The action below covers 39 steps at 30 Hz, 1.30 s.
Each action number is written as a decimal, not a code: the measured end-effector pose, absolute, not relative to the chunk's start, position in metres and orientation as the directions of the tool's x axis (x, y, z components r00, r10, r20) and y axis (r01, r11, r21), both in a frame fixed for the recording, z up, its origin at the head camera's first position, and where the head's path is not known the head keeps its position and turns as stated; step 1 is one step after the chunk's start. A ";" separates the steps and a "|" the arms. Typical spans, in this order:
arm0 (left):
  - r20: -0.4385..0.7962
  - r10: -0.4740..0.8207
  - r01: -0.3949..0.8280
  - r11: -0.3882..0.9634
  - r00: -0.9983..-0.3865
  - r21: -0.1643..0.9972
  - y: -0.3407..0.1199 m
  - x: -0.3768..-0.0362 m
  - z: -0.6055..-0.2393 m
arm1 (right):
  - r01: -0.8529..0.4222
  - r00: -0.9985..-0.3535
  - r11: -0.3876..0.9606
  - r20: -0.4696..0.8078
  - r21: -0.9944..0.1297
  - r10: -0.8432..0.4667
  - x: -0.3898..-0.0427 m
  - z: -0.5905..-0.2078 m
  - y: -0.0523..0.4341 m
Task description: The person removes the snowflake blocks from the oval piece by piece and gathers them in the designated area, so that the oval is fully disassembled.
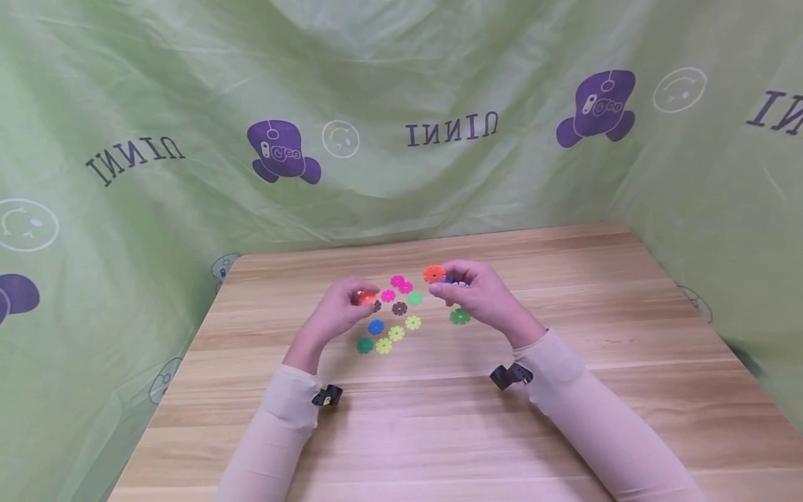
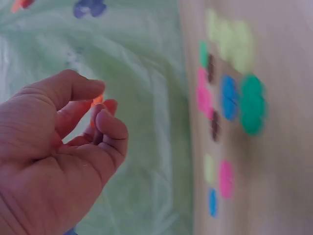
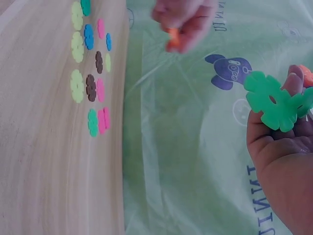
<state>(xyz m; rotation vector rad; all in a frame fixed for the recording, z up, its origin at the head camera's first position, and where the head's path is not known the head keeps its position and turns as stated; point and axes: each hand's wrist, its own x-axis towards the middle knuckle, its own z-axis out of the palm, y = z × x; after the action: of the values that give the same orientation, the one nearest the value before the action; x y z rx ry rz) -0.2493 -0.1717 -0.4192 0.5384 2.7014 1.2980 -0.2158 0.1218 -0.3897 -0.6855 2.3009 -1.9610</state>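
My left hand (image 1: 341, 307) is raised over the table's left part and pinches an orange notched plastic disc (image 1: 366, 298) between thumb and fingers. Only a sliver of that orange disc (image 2: 98, 100) shows in the left wrist view. To the right, my right hand (image 1: 479, 289) holds several notched discs joined together. An orange disc (image 1: 434, 274) stands out at the top of this cluster, with blue and white partly covered by the fingers. A green disc (image 3: 271, 102) of the cluster faces the right wrist camera. The two hands are apart.
Loose notched discs lie on the wooden table (image 1: 401, 432) between and below the hands: pink (image 1: 388, 296), brown (image 1: 399, 308), light green (image 1: 415, 298), blue (image 1: 376, 326), dark green (image 1: 365, 345) and yellow (image 1: 396, 333). A green printed curtain (image 1: 376, 202) hangs behind the table.
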 end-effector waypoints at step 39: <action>0.110 0.453 0.352 0.496 -0.885 0.794 -0.152 -0.233 -0.395 | -0.275 -0.898 0.112 0.213 -0.955 -0.386 -0.212 -0.393 0.121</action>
<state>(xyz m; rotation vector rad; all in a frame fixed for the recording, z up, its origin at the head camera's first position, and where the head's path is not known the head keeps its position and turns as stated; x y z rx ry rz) -0.2333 -0.1524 -0.3952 0.7074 2.6177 1.3481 -0.2124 0.1208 -0.3931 -0.6783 2.2756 -1.9201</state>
